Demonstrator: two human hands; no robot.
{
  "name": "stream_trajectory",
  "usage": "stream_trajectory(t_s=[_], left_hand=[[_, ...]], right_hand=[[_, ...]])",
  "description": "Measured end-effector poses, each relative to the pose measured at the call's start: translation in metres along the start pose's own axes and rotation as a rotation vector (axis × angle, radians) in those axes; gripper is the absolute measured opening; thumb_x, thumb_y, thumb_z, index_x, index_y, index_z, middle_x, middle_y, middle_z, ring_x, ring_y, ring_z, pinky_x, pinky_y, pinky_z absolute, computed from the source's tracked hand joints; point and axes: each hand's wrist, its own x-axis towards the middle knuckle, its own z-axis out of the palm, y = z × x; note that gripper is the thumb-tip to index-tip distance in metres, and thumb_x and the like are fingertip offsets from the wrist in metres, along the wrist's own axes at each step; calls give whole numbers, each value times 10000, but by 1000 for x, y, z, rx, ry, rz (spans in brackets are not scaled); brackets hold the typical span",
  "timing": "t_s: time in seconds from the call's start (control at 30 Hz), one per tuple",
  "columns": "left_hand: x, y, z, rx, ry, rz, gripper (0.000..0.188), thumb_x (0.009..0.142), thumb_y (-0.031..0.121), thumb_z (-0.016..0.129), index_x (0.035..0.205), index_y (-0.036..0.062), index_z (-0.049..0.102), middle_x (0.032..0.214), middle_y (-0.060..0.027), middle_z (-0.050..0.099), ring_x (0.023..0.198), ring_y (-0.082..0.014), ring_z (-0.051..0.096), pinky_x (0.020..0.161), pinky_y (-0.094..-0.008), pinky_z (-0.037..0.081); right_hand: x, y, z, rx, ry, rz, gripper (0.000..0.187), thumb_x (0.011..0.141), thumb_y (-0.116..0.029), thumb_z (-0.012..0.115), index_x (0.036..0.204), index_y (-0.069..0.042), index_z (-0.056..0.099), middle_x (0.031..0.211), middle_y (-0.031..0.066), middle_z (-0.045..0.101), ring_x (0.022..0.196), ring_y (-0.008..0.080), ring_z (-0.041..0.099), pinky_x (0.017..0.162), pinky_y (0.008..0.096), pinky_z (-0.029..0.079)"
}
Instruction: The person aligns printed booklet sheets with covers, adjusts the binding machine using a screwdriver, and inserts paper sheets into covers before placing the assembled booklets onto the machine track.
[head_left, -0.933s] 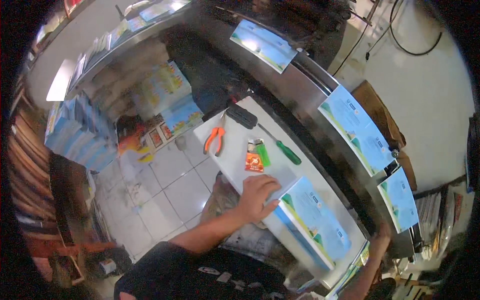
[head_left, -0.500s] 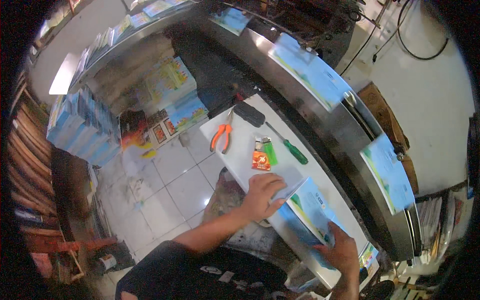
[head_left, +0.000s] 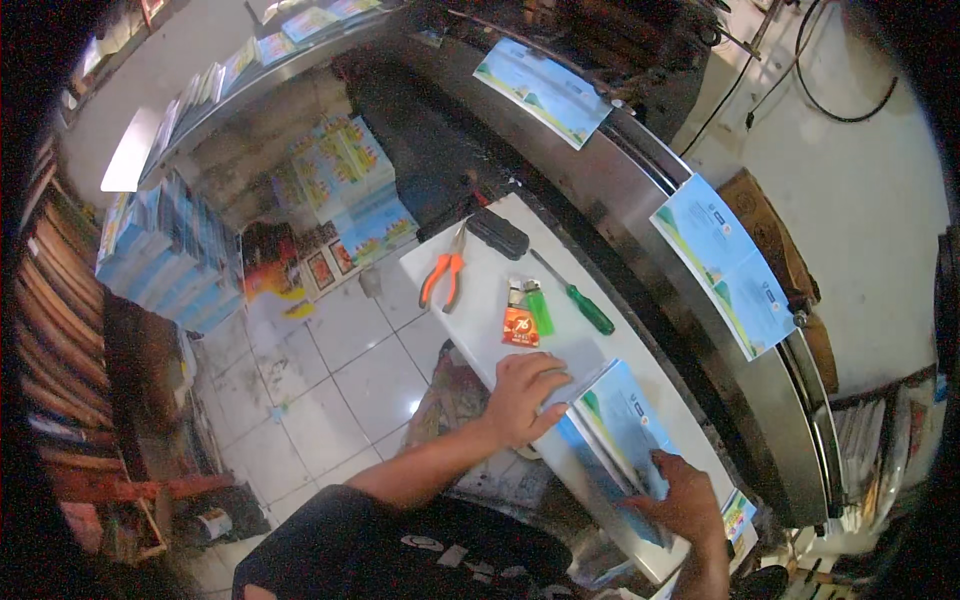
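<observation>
My left hand point(head_left: 527, 400) is closed over the far left end of a stack of blue printed sheets point(head_left: 622, 408), its thumb along the near side. Around the stack's right end, the fingers and thumb of my right hand point(head_left: 685, 495) are closed. The stack lies on a narrow white bench point(head_left: 470, 325), with pale page edges showing along its near side. Just beyond my left hand are an orange-and-red packet point(head_left: 521, 327) and a green lighter point(head_left: 540, 306). A green-handled screwdriver point(head_left: 588, 308), orange-handled pliers point(head_left: 443, 277) and a black case point(head_left: 497, 233) lie farther up the bench.
A curved metal conveyor point(head_left: 640, 165) runs behind the bench, carrying blue printed sheets point(head_left: 725, 265). Tall stacks of blue booklets point(head_left: 170, 260) stand at left, and more printed stacks point(head_left: 345, 175) sit on the tiled floor point(head_left: 330, 400). Cardboard point(head_left: 765, 225) leans behind the conveyor.
The sheets on the conveyor have shifted along it; two now lie at different spots. My right hand has moved slightly against the stack, while my left hand stays nearly in place.
</observation>
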Motion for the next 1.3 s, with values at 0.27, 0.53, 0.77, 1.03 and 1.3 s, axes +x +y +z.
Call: stream_trajectory(t_s=[0.27, 0.53, 0.77, 1.03, 1.3], left_hand=[[0, -3, 7, 61, 83, 19, 368, 830, 357, 612, 1092, 98, 623, 1195, -97, 571, 1118, -300, 507, 952, -453, 321], [8, 7, 13, 85, 16, 32, 363, 862, 368, 577, 1074, 78, 628, 1186, -105, 568, 1119, -298, 505, 956, -441, 324], [-2, -2, 9, 75, 34, 24, 382, 878, 385, 555, 1100, 82, 628, 1189, -107, 564, 1124, -296, 497, 958, -445, 320], [3, 3, 7, 24, 35, 34, 391, 882, 405, 537, 1100, 91, 623, 1194, -107, 565, 1132, -293, 494, 955, -443, 313], [-1, -7, 7, -41, 65, 80, 446, 928, 457, 445, 1141, 98, 602, 1212, -125, 567, 1128, -315, 508, 961, -458, 322]], right_hand=[[-46, 136, -101, -155, 857, 417, 310, 959, -169, 467, 1202, -9, 571, 1146, 170, 645, 1091, 313, 616, 946, 411, 466], [-61, 265, -72, -310, 962, 255, 511, 851, 68, 432, 1319, -105, 542, 1327, 153, 546, 1273, 303, 488, 1098, 407, 335], [-20, 113, 1, -27, 493, 285, 482, 796, -131, 691, 1255, -58, 560, 1272, 198, 566, 1195, 365, 524, 1049, 437, 394], [-26, 11, 17, -28, 161, 20, 462, 819, -274, 696, 1220, -74, 585, 1139, 188, 648, 1053, 343, 630, 920, 422, 497], [-55, 108, -78, -172, 707, 420, 281, 925, -151, 533, 1137, 14, 615, 966, 244, 654, 821, 319, 639, 717, 404, 486]])
